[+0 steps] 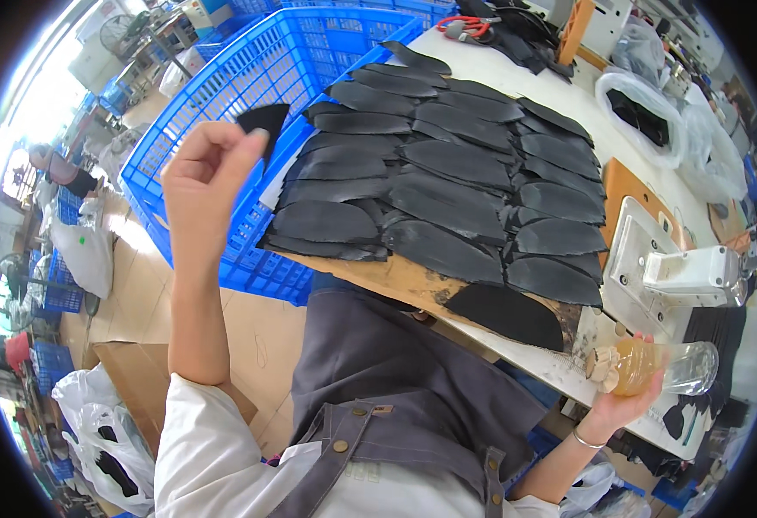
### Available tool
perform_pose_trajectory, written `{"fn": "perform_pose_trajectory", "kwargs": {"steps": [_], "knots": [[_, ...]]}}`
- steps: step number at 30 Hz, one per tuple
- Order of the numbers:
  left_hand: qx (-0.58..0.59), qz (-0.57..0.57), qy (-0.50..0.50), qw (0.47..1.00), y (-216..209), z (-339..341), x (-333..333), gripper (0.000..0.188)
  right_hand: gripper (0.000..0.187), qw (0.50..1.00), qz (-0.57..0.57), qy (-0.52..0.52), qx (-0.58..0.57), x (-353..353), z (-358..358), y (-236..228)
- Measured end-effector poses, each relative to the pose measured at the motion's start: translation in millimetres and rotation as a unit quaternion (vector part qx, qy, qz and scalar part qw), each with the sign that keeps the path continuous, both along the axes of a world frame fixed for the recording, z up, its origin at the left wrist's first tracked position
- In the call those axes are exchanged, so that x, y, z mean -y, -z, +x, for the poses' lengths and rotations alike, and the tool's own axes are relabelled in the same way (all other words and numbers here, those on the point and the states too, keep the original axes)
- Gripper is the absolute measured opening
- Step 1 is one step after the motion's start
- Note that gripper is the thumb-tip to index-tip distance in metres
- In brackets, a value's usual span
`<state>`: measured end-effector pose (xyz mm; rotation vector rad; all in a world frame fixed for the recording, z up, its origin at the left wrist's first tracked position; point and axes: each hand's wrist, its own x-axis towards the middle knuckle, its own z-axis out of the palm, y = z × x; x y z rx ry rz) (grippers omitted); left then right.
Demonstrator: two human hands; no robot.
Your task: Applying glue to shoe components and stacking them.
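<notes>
Left hand (210,168) raised above the blue plastic crate (249,78), grip pinched on a small black cut piece (266,121) between thumb and fingertips; piece hangs over the crate's near wall, just left of the worktop edge. Right hand (624,401) low at the right, grip clamped around a clear plastic bottle (655,367) lying roughly sideways, amber liquid inside, cap end pointing left. Bottle sits over the near edge of the white worktop (499,78), just below the white sewing machine (680,268). Rows of black leaf-shaped pieces (447,181) overlap across the worktop, one single piece (503,315) nearest the body. Red-handled scissors (465,26) at the far edge. Clear bags with dark pieces (646,112) at right. Grey apron (395,380) below.
</notes>
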<state>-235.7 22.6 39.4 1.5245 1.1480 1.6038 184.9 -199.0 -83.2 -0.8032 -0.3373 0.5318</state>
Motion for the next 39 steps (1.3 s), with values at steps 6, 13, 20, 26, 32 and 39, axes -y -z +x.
{"fn": "perform_pose_trajectory", "kwargs": {"steps": [6,13,20,26,32,39], "knots": [[-0.416,0.115,0.037,0.901,51,11,-7,0.011,0.053,1.0,-0.014,0.012,0.009,-4,0,-2],[-0.45,0.124,0.067,0.882,65,7,-18,0.023,0.047,1.0,-0.014,0.023,-0.005,-4,-1,-2],[-0.396,0.284,0.082,0.869,65,29,1,0.025,0.055,1.0,0.018,0.013,0.014,1,-1,-6],[-0.334,0.367,0.23,0.837,97,81,51,0.02,0.082,0.954,-0.005,-0.057,0.293,-54,-105,-60],[-0.312,0.408,0.241,0.823,124,81,43,0.03,0.103,0.883,-0.029,-0.116,0.454,-97,-153,-63],[-0.259,0.39,0.247,0.849,132,82,42,0.027,0.108,0.849,-0.055,-0.161,0.501,-111,-169,-51]]}}
